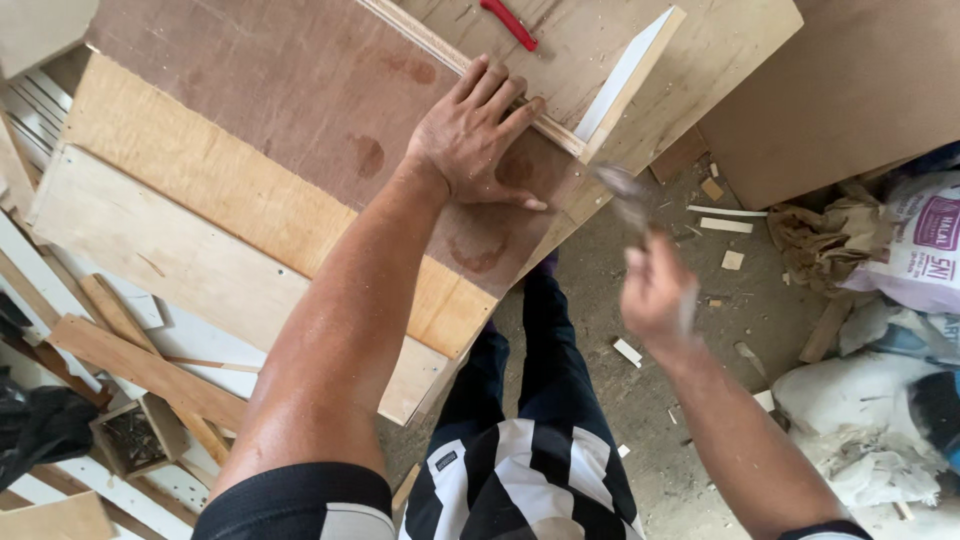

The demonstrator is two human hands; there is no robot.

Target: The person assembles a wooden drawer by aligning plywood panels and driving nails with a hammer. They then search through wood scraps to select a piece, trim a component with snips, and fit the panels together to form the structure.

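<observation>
My left hand lies flat, fingers spread, on a reddish-brown plywood sheet, pressing near a thin wooden strip along its edge. My right hand is blurred with motion and grips a hammer whose metal head hangs just off the sheet's corner. Under the sheet are lighter plywood boards. A white strip stands along the far board's edge.
A red-handled tool lies on the far board. Wood offcuts litter the concrete floor. Sacks and crumpled paper pile at the right. Timber slats and a small box of nails sit at the left.
</observation>
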